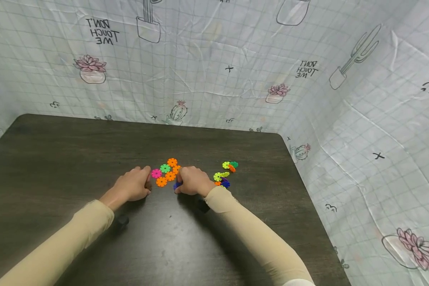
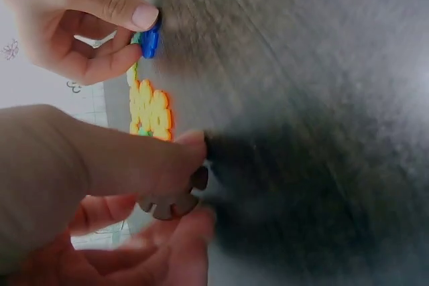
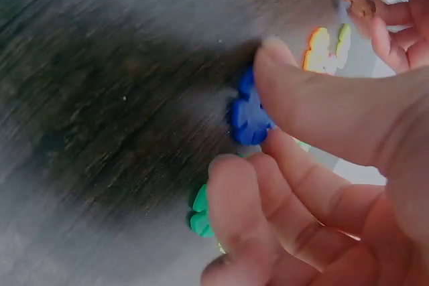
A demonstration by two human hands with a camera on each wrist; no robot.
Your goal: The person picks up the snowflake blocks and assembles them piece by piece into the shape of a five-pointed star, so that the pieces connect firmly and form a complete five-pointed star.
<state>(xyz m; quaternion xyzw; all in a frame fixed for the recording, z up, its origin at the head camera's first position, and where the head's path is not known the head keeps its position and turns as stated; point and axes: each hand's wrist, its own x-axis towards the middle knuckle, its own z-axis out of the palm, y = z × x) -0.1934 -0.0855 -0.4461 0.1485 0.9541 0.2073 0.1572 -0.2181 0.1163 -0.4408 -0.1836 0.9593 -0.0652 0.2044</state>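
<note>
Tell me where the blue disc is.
The blue disc is pinched in the right hand, low over the table, just right of the flat cluster of discs in the head view.

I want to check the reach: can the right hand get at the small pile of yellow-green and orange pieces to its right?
Probably yes. The pile lies close beside the right hand with bare table between, though its fingers already pinch a blue piece.

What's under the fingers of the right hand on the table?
The right hand pinches a blue gear-shaped disc between thumb and finger; a green disc peeks out lower down. Anything deeper in the palm is covered by the fingers.
</note>
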